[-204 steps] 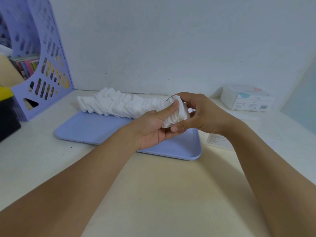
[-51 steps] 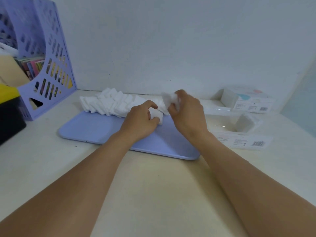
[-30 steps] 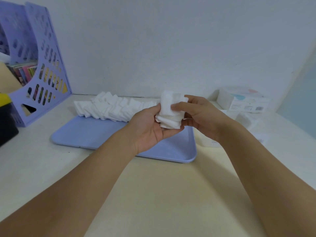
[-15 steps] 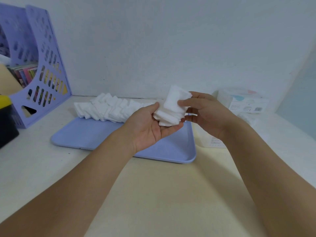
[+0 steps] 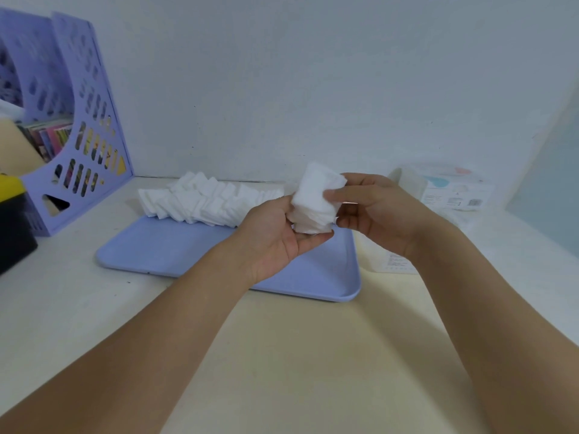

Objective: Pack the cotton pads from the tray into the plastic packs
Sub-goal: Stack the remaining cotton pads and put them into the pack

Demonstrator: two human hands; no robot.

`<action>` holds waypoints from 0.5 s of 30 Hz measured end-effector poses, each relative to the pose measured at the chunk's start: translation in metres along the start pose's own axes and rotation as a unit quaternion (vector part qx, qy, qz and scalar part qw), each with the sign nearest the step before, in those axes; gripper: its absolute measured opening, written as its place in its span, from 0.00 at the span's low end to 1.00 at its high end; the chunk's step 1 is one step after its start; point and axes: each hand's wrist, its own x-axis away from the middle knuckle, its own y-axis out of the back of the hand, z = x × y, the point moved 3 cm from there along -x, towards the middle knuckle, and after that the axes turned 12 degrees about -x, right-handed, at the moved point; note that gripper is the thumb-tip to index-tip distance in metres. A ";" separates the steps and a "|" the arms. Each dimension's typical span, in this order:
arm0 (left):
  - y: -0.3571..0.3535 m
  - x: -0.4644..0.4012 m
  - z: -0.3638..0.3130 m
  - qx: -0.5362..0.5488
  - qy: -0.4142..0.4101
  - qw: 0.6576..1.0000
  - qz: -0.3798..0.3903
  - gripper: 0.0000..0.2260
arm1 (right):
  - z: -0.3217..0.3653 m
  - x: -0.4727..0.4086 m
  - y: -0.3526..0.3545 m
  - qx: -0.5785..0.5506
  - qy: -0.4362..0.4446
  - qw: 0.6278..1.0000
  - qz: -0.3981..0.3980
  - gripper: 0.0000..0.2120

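Observation:
A small stack of white cotton pads (image 5: 315,202) is held above the right end of the blue tray (image 5: 188,252). My left hand (image 5: 275,236) cups the stack from below with its palm up. My right hand (image 5: 372,211) pinches the stack from the right, thumb across its front. A long fanned row of cotton pads (image 5: 206,198) lies along the tray's far edge. An open clear plastic pack (image 5: 399,263) lies on the table right of the tray, mostly hidden behind my right wrist. A filled pack (image 5: 448,191) stands at the back right.
A purple perforated file holder (image 5: 81,126) with books stands at the far left against the wall. A black and yellow box (image 5: 12,220) sits at the left edge. The white wall runs just behind the tray.
Both hands went to the tray, gathered a bunch of pads from the row's right end and lifted it. Over the last second the stack has been squared up between the hands.

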 end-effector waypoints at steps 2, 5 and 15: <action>-0.001 0.001 0.000 -0.009 -0.001 1.000 0.007 0.14 | -0.002 -0.002 0.000 0.016 0.007 1.000 -0.013 0.11; -0.001 0.000 0.000 -0.011 -0.001 1.000 0.004 0.15 | -0.004 -0.004 0.003 0.033 0.015 0.999 -0.019 0.09; 0.004 -0.001 0.004 -0.066 0.006 0.997 0.030 0.17 | -0.001 -0.004 -0.002 0.250 0.138 0.957 -0.041 0.21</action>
